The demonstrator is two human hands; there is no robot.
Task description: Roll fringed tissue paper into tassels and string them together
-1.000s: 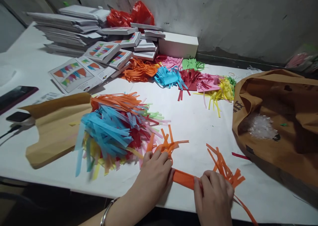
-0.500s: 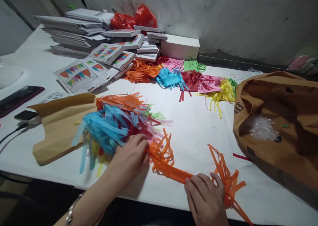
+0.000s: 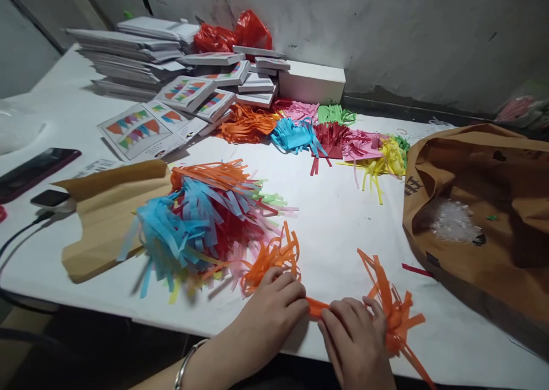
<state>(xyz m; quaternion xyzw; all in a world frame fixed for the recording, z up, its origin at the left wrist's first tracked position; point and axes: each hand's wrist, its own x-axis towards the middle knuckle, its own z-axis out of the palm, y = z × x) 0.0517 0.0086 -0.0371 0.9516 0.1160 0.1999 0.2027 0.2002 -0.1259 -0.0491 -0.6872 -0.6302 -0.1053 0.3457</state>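
Note:
An orange paper tassel [image 3: 318,307] stretches across the front of the white table, its fringed ends fanned out at left and right. My left hand [image 3: 281,307] is closed on its middle band, just beside the left fringe. Close by, my right hand [image 3: 355,333] grips the same band near the right fringe, fingers curled over it. A short piece of flat orange band shows between the two hands. To the left lies a pile of blue, orange, red, pink and yellow paper fringe [image 3: 184,224], partly on a brown paper sheet [image 3: 107,224].
Folded tassels in several colours [image 3: 295,135] line the table's back. Behind them stand printed cards [image 3: 186,92], a white box [image 3: 313,82] and a red plastic bag [image 3: 253,30]. An open brown paper bag [image 3: 493,195] fills the right side; a phone [image 3: 38,170] lies far left.
My left hand has moved right and down, away from the colourful pile and along the orange tassel, close to my right hand. My right hand stays nearly in place.

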